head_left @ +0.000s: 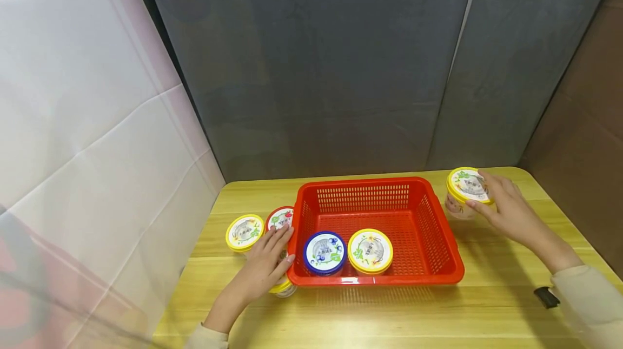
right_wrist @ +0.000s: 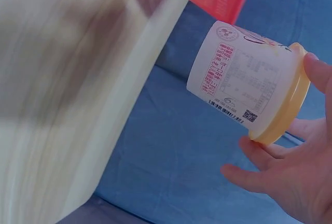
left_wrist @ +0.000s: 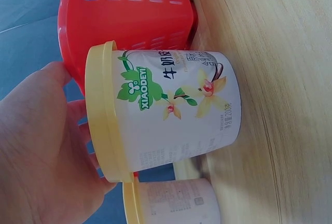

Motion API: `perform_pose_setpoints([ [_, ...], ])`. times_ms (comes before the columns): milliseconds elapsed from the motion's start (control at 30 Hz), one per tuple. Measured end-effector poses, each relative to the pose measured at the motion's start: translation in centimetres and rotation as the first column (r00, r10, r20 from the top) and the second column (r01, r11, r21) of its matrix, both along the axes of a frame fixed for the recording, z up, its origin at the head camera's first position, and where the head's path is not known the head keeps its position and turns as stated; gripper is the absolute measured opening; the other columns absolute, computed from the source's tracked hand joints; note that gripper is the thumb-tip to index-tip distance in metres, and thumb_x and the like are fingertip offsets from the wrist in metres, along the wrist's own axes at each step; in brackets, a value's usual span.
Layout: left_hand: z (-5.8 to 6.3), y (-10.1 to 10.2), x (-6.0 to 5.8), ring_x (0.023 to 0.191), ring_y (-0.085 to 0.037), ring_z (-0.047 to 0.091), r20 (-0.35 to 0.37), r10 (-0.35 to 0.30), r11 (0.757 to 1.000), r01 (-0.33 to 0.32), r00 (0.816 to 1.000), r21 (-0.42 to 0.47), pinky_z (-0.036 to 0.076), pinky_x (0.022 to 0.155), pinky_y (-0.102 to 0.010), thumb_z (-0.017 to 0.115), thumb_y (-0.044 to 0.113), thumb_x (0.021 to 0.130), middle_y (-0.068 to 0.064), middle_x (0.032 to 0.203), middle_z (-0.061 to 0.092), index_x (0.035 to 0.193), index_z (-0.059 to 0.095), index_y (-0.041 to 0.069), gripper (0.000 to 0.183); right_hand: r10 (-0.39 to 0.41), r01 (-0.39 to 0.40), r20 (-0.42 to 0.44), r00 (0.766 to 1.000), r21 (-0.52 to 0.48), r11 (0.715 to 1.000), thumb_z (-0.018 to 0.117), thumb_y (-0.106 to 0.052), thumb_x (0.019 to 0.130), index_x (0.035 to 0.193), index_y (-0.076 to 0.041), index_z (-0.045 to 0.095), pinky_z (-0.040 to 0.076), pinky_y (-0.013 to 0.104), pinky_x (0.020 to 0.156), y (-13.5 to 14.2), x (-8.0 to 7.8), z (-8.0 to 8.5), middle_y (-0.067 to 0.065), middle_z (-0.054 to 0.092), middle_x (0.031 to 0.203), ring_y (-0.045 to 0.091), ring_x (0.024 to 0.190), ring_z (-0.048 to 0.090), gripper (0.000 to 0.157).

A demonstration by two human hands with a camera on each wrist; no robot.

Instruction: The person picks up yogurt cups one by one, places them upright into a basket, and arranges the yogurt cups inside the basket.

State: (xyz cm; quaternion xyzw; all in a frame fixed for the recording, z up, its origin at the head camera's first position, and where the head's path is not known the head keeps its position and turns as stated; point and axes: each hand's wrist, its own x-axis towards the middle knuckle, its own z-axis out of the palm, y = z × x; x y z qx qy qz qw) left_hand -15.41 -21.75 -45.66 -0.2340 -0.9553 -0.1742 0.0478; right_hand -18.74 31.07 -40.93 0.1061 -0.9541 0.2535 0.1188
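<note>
At the right, my right hand [head_left: 506, 205] pinches a yellow-lidded paper tub [head_left: 462, 207] by its lid. The right wrist view shows this tub [right_wrist: 241, 81] tilted above the tabletop, thumb and fingers at the lid's rim. On the left, my left hand [head_left: 265, 265] lies with extended fingers over several tubs, fingertips at the left rim of a red plastic basket [head_left: 375, 281]. Close under that hand is a yellow-lidded tub [left_wrist: 176, 110] with flowers printed on it. Inside the basket stand a blue-lidded tub [head_left: 325, 253] and a yellow-lidded tub [head_left: 370, 251].
Beyond the left hand are another yellow-lidded tub [head_left: 245, 232] and a red-lidded tub [head_left: 280, 217], partly hidden by the fingers. The wooden table [head_left: 370, 319] meets a dark cloth wall [head_left: 316, 78] behind and a white cloth [head_left: 87, 122] at left. A small black object [head_left: 547, 297] shows by the right sleeve.
</note>
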Motion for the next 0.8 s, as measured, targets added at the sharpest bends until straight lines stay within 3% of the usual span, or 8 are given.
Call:
perform_pose_setpoints([
  [367, 0.1, 0.0, 0.0, 0.143, -0.036, 0.027, 0.01, 0.006, 1.0, -0.006, 1.0, -0.004, 0.023, 0.115, -0.057, 0.041, 0.047, 0.098, -0.001, 0.157, 0.027, 0.15, 0.027, 0.021, 0.06, 0.024, -0.024, -0.014, 1.0, -0.024, 0.999, 0.064, -0.035, 0.088, 0.15, -0.01, 0.021, 0.03, 0.069, 0.094, -1.5, 0.4, 2.0, 0.03, 0.03, 0.143, 0.047, 0.127, 0.029, 0.08],
  [600, 0.2, 0.0, 0.0, 0.144, -0.036, 0.026, 0.016, 0.009, 1.0, -0.009, 1.0, -0.004, 0.023, 0.115, -0.057, 0.04, 0.047, 0.098, 0.0, 0.158, 0.026, 0.15, 0.027, 0.022, 0.06, 0.071, -0.074, -0.047, 0.996, -0.066, 0.995, 0.066, -0.032, 0.088, 0.148, -0.013, 0.027, 0.032, 0.063, 0.096, -2.8, 0.2, 2.3, 0.023, 0.033, 0.144, 0.042, 0.127, 0.031, 0.075],
  [800, 0.2, 0.0, 0.0, 0.144, -0.036, 0.026, 0.02, 0.013, 1.0, -0.013, 1.0, -0.01, 0.023, 0.115, -0.056, 0.04, 0.048, 0.098, 0.0, 0.158, 0.026, 0.15, 0.026, 0.022, 0.06, 0.076, -0.079, -0.045, 0.996, -0.072, 0.994, 0.067, -0.034, 0.086, 0.148, -0.014, 0.028, 0.031, 0.067, 0.097, -4.2, 0.0, 2.3, 0.021, 0.033, 0.146, 0.041, 0.13, 0.03, 0.076],
])
